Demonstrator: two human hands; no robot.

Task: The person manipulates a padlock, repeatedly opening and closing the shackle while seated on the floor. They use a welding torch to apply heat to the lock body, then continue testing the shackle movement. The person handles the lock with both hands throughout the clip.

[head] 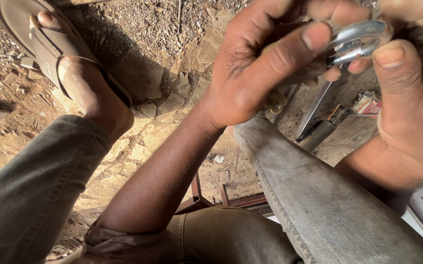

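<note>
Polished metal, a small curved fitting (355, 41), sits pinched between the left hand (265, 68), thumb pressed over it, and the right hand (409, 93), whose thumb closes on its outer end. It looks rigid, light and probably slick; the bent edge seems the surest hold. Fingers hide most of its shape. Below the hands, a grey metal bar (314, 110) lies on dirt.
</note>
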